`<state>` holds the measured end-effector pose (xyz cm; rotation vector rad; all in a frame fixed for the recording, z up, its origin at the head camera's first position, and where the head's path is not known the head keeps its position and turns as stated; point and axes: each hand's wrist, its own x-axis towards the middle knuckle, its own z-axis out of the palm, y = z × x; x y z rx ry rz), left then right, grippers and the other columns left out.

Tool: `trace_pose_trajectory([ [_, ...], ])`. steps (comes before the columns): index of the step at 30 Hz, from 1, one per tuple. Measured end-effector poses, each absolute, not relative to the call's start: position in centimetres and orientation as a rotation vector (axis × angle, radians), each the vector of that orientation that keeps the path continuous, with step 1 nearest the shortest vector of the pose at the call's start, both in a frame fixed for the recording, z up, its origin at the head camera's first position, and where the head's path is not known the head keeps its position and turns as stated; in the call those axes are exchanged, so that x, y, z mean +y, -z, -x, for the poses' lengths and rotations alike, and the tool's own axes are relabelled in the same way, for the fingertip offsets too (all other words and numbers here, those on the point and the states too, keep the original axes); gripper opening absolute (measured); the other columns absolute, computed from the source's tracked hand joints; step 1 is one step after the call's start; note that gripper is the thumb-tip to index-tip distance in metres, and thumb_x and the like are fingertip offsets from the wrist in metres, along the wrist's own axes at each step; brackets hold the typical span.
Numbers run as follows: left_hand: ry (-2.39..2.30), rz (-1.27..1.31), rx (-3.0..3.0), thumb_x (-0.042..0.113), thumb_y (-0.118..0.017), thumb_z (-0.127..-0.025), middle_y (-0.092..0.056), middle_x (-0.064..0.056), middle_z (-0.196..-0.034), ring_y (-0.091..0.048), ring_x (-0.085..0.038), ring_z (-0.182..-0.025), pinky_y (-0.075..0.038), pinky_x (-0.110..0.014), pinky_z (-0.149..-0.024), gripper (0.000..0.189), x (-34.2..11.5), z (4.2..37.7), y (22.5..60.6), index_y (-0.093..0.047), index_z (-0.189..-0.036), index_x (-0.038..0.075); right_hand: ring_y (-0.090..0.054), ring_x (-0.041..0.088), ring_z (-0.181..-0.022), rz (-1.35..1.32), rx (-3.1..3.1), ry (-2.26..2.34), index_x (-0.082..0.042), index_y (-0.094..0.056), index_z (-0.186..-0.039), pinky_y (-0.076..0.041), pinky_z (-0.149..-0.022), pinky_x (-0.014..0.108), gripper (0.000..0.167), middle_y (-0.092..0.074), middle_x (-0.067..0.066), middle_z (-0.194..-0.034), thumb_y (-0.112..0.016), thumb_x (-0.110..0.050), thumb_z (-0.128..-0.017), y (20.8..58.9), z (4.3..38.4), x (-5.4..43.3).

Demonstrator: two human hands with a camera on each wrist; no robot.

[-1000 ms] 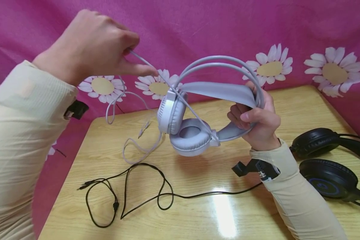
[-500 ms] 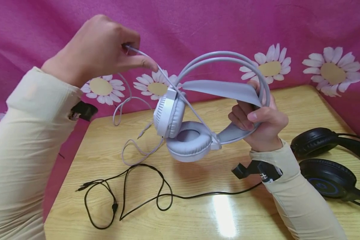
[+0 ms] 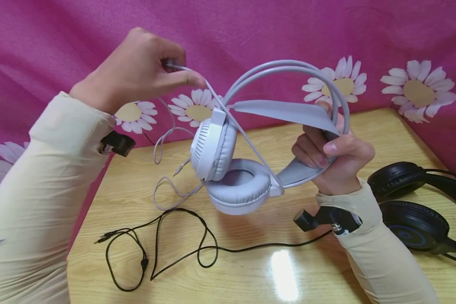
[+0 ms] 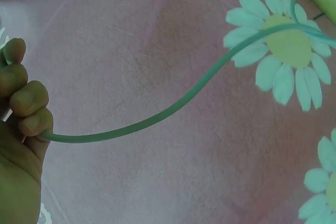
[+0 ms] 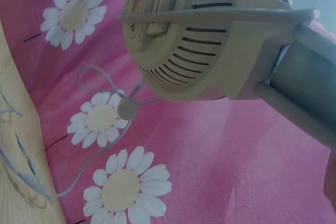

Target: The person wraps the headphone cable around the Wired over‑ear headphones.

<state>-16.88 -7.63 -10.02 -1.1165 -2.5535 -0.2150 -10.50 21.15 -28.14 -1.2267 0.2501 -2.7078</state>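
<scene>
Light grey headphones hang above the table, tilted, with both ear cups close together toward the left. My right hand grips them by the headband, fingers curled round the inner strap. At the upper left, my left hand pinches the headphones' grey cable, which runs taut across the upper ear cup to the lower cup's hinge. The left wrist view has the cable curving away from my curled fingers. In the right wrist view a slotted ear cup has the cable crossing it.
Black headphones lie at the right of the wooden table. Their black cable loops across the front. More grey cable with a plug trails on the table behind. A pink cloth with daisies hangs at the back.
My left hand has moved right and a little down, still pinching the cable. My right hand has shifted slightly right and down, and the ear cups have dropped and come nearer.
</scene>
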Motion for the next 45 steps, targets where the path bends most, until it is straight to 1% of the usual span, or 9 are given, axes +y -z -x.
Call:
trace_pose_trajectory([
  [10,0.578,1.095,-2.597,0.030,-0.080,-0.091,-0.036,0.005,-0.052,-0.029,-0.003,-0.051,-0.023,-0.020,-0.048,0.045,-6.9,17.4,11.9,-0.059,-0.060,0.007,-0.028,0.015,-0.035,1.197,0.083,2.728,0.005,-0.051,-0.090,-0.024,-0.037,0.026,0.027,-0.028,0.003,-0.051,-0.042,0.004,-0.065,27.4,9.4,21.1],
  [17,0.701,1.093,-2.603,0.028,-0.077,-0.094,-0.038,0.005,-0.052,-0.030,-0.004,-0.051,-0.023,-0.020,-0.048,0.045,-6.5,17.7,13.1,-0.059,-0.059,0.007,-0.029,0.015,-0.036,1.184,-0.049,2.665,-0.002,-0.041,-0.078,-0.025,-0.038,0.026,0.016,-0.029,0.003,-0.050,-0.042,0.005,-0.063,26.9,9.1,21.4],
  [23,0.813,1.145,-2.557,0.049,-0.065,-0.095,-0.039,0.007,-0.053,-0.030,-0.004,-0.051,-0.024,-0.020,-0.049,0.054,-6.1,17.8,14.2,-0.058,-0.059,0.009,-0.029,0.016,-0.037,1.160,-0.088,2.655,-0.003,-0.039,-0.074,-0.025,-0.040,0.027,0.014,-0.029,0.003,-0.050,-0.042,0.004,-0.063,26.6,8.9,21.7],
  [28,0.914,1.189,-2.495,0.075,-0.049,-0.082,-0.046,0.010,-0.055,-0.032,-0.002,-0.051,-0.026,-0.020,-0.049,0.077,-5.5,17.9,15.2,-0.067,-0.066,0.001,-0.029,0.016,-0.036,1.151,-0.091,2.665,-0.004,-0.036,-0.072,-0.026,-0.041,0.027,0.014,-0.030,0.003,-0.051,-0.042,0.003,-0.062,26.3,8.6,21.9],
  [31,0.948,1.182,-2.481,0.079,-0.047,-0.079,-0.049,0.013,-0.055,-0.034,-0.002,-0.051,-0.028,-0.020,-0.049,0.083,-5.3,17.8,15.6,-0.071,-0.070,-0.001,-0.029,0.016,-0.036,1.141,-0.109,2.687,-0.006,-0.033,-0.070,-0.026,-0.040,0.027,0.014,-0.029,0.002,-0.050,-0.043,0.002,-0.062,26.1,8.5,21.9],
  [34,0.971,1.165,-2.486,0.067,-0.052,-0.089,-0.052,0.014,-0.056,-0.037,-0.003,-0.052,-0.030,-0.020,-0.049,0.073,-5.1,17.8,16.0,-0.071,-0.070,0.000,-0.028,0.016,-0.036,1.124,-0.136,2.712,-0.008,-0.031,-0.066,-0.025,-0.039,0.026,0.015,-0.028,0.002,-0.049,-0.043,0.001,-0.062,26.0,8.3,21.9],
  [37,0.972,1.141,-2.501,0.040,-0.061,-0.100,-0.052,0.013,-0.057,-0.039,-0.005,-0.053,-0.033,-0.020,-0.051,0.051,-5.0,17.7,16.3,-0.072,-0.071,-0.001,-0.027,0.016,-0.035,1.103,-0.159,2.729,-0.009,-0.029,-0.064,-0.023,-0.039,0.026,0.016,-0.028,0.002,-0.049,-0.043,-0.001,-0.062,25.9,8.2,21.9],
  [39,0.966,1.122,-2.513,0.023,-0.066,-0.100,-0.055,0.013,-0.057,-0.042,-0.005,-0.054,-0.036,-0.020,-0.052,0.036,-5.0,17.7,16.4,-0.074,-0.073,0.000,-0.027,0.016,-0.035,1.094,-0.160,2.745,-0.009,-0.029,-0.064,-0.024,-0.039,0.026,0.016,-0.028,0.002,-0.049,-0.043,-0.001,-0.061,25.9,8.1,21.9],
  [45,0.938,1.110,-2.520,0.023,-0.065,-0.099,-0.060,0.010,-0.060,-0.042,-0.004,-0.054,-0.037,-0.020,-0.053,0.035,-5.2,17.7,16.8,-0.076,-0.075,0.001,-0.029,0.016,-0.034,1.083,-0.156,2.798,-0.008,-0.033,-0.068,-0.025,-0.039,0.026,0.013,-0.029,0.003,-0.049,-0.042,-0.002,-0.062,26.0,8.1,22.2],
])
